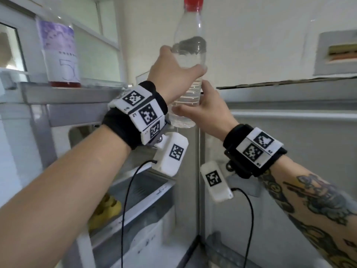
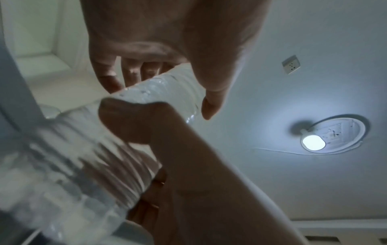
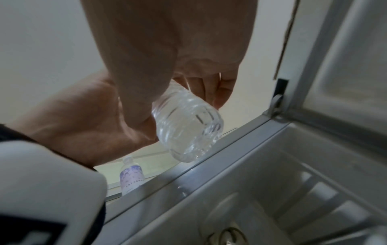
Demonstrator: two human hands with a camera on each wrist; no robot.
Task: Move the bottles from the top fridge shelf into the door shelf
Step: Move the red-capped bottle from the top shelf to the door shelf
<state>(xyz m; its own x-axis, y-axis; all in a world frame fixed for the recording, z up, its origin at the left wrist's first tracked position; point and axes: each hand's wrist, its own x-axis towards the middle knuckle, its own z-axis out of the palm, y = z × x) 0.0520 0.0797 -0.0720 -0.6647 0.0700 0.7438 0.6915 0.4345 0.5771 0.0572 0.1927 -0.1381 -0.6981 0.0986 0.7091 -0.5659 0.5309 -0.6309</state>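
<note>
A clear water bottle (image 1: 190,26) with a red cap stands upright in the air between the fridge body and the open door. My left hand (image 1: 179,66) grips its middle, and my right hand (image 1: 195,105) holds its lower part from the right. The right wrist view shows the bottle's ribbed base (image 3: 188,129) just above the door shelf (image 3: 272,165). A second bottle with a purple label (image 1: 59,53) stands on the top fridge shelf (image 1: 67,93) at the left, also seen as the labelled bottle (image 3: 132,177) in the right wrist view.
The open door's shelf rim (image 1: 289,117) runs along the right, with a recessed compartment (image 1: 338,53) above it. Lower fridge shelves hold a yellow item (image 1: 106,209). Cables hang from both wrist cameras.
</note>
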